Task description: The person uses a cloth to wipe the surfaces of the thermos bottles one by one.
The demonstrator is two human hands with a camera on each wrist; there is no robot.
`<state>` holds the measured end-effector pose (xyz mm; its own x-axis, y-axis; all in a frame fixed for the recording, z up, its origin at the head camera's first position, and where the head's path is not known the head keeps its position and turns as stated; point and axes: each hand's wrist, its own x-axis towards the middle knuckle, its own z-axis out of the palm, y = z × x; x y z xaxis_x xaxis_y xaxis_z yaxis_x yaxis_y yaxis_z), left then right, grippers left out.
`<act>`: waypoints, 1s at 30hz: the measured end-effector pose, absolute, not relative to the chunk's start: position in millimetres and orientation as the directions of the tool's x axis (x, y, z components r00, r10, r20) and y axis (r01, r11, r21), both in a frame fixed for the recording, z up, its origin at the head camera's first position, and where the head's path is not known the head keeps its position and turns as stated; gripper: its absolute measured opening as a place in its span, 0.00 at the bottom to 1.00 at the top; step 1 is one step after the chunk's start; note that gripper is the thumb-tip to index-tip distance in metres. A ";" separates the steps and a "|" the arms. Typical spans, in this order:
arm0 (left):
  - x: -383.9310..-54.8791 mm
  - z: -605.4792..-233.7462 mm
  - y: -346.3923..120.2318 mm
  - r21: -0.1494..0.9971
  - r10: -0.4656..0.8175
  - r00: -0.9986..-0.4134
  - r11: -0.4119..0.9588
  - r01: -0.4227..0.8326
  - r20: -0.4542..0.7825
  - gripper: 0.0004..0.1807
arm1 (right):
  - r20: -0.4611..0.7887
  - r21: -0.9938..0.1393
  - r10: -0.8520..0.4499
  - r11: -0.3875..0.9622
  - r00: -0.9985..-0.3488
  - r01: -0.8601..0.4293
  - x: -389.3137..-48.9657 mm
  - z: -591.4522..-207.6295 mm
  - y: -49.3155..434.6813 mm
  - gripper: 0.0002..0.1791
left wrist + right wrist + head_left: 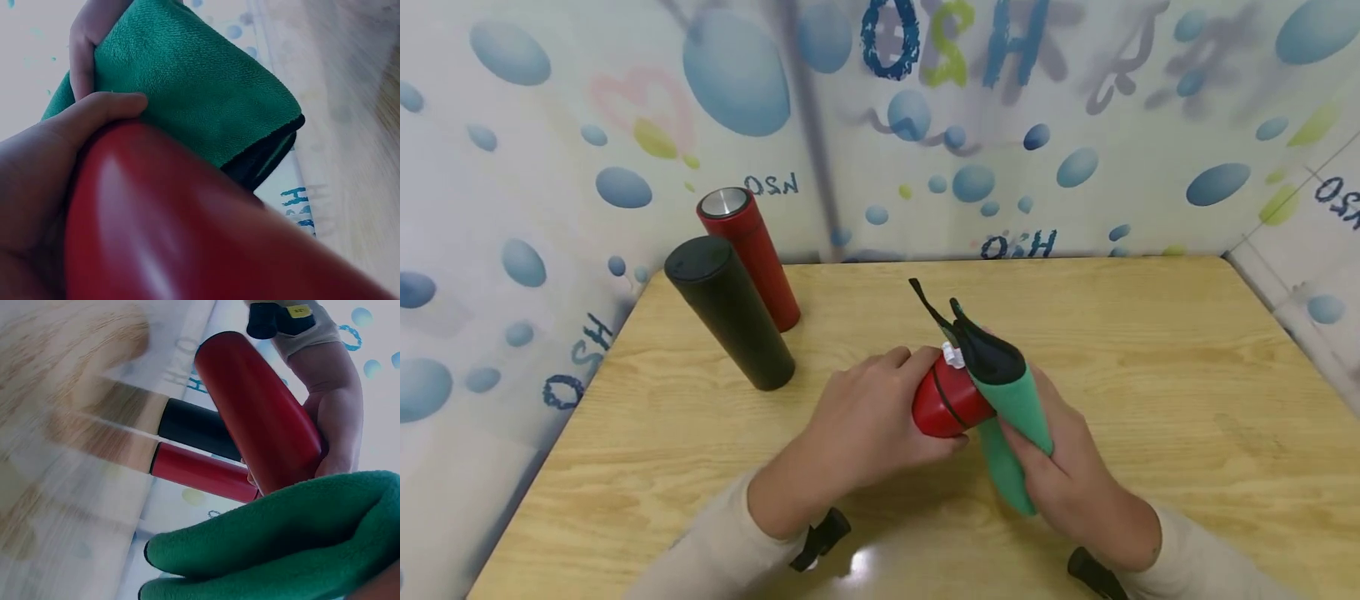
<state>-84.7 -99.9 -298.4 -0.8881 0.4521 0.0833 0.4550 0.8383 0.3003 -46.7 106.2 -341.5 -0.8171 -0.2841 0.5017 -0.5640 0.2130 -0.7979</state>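
Note:
My left hand grips a red thermos flask, tilted over the table, with fingers and thumb wrapped round it near one end. In the right wrist view the flask's long body stretches away from that hand. A folded green cloth with black edging is held in my right hand, its thumb lying over the fold. The cloth is up against the flask's end, close to my left thumb, and covers part of that end. A small white tag shows between cloth and flask.
At the table's left stand two upright flasks: a black one in front, and behind it a red one with a silvery top. The wooden table ends at a wall printed with blue drops and lettering.

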 end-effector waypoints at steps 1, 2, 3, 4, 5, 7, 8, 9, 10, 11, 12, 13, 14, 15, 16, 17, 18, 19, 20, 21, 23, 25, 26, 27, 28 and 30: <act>-84.5 -297.5 -99.8 0.300 0.453 -0.887 0.837 0.457 0.089 0.39 | 0.493 -0.817 -0.282 0.175 -0.823 -0.550 -46.9 -342.4 106.8 0.34; -84.1 -296.3 -99.9 0.304 0.452 -0.887 0.836 0.457 0.091 0.39 | 0.500 -0.827 -0.278 0.128 -0.820 -0.547 -47.1 -343.7 107.3 0.32; -83.6 -295.4 -100.1 0.312 0.451 -0.888 0.833 0.457 0.096 0.39 | 0.493 -0.842 -0.274 0.086 -0.826 -0.532 -47.1 -344.7 107.9 0.30; -83.0 -294.1 -100.4 0.325 0.448 -0.888 0.829 0.455 0.100 0.39 | 0.490 -0.853 -0.266 0.047 -0.830 -0.519 -47.1 -346.2 108.4 0.29; -82.3 -292.9 -100.9 0.348 0.442 -0.891 0.823 0.449 0.102 0.40 | 0.494 -0.856 -0.250 0.026 -0.833 -0.516 -47.3 -348.1 108.8 0.27; -81.4 -289.9 -102.1 0.409 0.423 -0.899 0.805 0.429 0.110 0.41 | 0.487 -0.866 -0.216 0.006 -0.846 -0.500 -48.7 -350.9 109.8 0.25; -81.3 -288.2 -102.9 0.450 0.411 -0.903 0.788 0.419 0.121 0.41 | 0.473 -0.875 -0.192 0.015 -0.860 -0.484 -49.7 -351.9 110.3 0.23; -81.4 -286.4 -103.7 0.492 0.399 -0.906 0.766 0.413 0.138 0.40 | 0.444 -0.889 -0.176 0.038 -0.879 -0.457 -50.9 -352.4 111.0 0.21; -81.5 -284.3 -104.5 0.540 0.385 -0.910 0.739 0.403 0.152 0.41 | 0.405 -0.906 -0.166 0.060 -0.899 -0.420 -52.6 -352.4 111.7 0.20; -81.8 -282.5 -105.4 0.588 0.369 -0.914 0.708 0.392 0.166 0.41 | 0.362 -0.922 -0.159 0.087 -0.919 -0.378 -54.5 -352.2 112.4 0.19; -82.0 -280.7 -106.1 0.632 0.352 -0.918 0.673 0.384 0.183 0.41 | 0.308 -0.940 -0.154 0.102 -0.939 -0.326 -56.7 -351.9 113.0 0.18; -82.4 -279.4 -106.7 0.677 0.339 -0.918 0.627 0.384 0.207 0.41 | 0.247 -0.957 -0.150 0.119 -0.957 -0.265 -58.8 -351.6 113.7 0.18; -82.7 -278.5 -107.4 0.719 0.326 -0.917 0.577 0.387 0.231 0.41 | 0.189 -0.969 -0.153 0.129 -0.970 -0.209 -61.3 -351.5 114.3 0.18; -82.8 -278.2 -108.0 0.755 0.312 -0.914 0.525 0.393 0.260 0.42 | 0.134 -0.980 -0.158 0.128 -0.978 -0.155 -63.6 -351.5 115.0 0.19; -82.9 -278.6 -108.4 0.787 0.294 -0.909 0.466 0.405 0.295 0.43 | 0.086 -0.987 -0.166 0.120 -0.982 -0.106 -65.9 -351.7 115.5 0.21; -83.2 -279.7 -108.8 0.812 0.274 -0.900 0.400 0.426 0.338 0.43 | 0.034 -0.993 -0.168 0.109 -0.985 -0.053 -68.0 -351.8 116.0 0.22; -83.8 -281.4 -109.1 0.829 0.253 -0.886 0.324 0.455 0.387 0.43 | -0.015 -0.996 -0.168 0.094 -0.986 0.000 -70.0 -352.0 116.4 0.24; -84.5 -283.4 -109.3 0.836 0.227 -0.866 0.241 0.493 0.445 0.42 | -0.055 -0.996 -0.169 0.084 -0.984 0.042 -71.9 -351.8 116.7 0.25; -85.2 -285.7 -109.4 0.832 0.192 -0.844 0.161 0.530 0.501 0.42 | -0.092 -0.994 -0.169 0.069 -0.981 0.082 -73.6 -351.5 117.0 0.25; -86.1 -288.2 -109.3 0.814 0.157 -0.814 0.081 0.575 0.559 0.41 | -0.126 -0.992 -0.166 0.048 -0.978 0.119 -75.0 -351.3 117.0 0.26; -88.1 -294.1 -109.4 0.750 0.097 -0.744 -0.057 0.659 0.661 0.40 | -0.182 -0.983 -0.166 0.003 -0.969 0.184 -77.5 -350.6 116.8 0.26; -88.8 -299.2 -110.1 0.682 0.068 -0.681 -0.153 0.715 0.730 0.39 | -0.225 -0.971 -0.178 -0.043 -0.958 0.236 -78.9 -349.9 116.5 0.25; -88.7 -301.4 -110.9 0.653 0.061 -0.655 -0.187 0.734 0.753 0.38 | -0.244 -0.963 -0.193 -0.065 -0.951 0.260 -78.9 -349.5 116.4 0.25; -88.4 -303.1 -112.1 0.627 0.061 -0.630 -0.214 0.749 0.774 0.37 | -0.261 -0.955 -0.207 -0.084 -0.943 0.283 -78.2 -348.8 116.2 0.25; -87.6 -304.5 -113.6 0.602 0.066 -0.606 -0.234 0.763 0.793 0.38 | -0.275 -0.949 -0.221 -0.097 -0.936 0.301 -77.3 -348.2 116.0 0.26; -85.4 -304.2 -116.5 0.565 0.075 -0.566 -0.255 0.785 0.821 0.39 | -0.291 -0.939 -0.244 -0.114 -0.925 0.326 -74.6 -346.5 116.1 0.26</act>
<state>-85.4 -116.5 -304.2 -0.5664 0.0750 0.8207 0.7849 -0.2547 0.5649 -74.6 116.1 -346.5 -0.9251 -0.2438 -0.2912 0.3255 -0.1139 -0.9387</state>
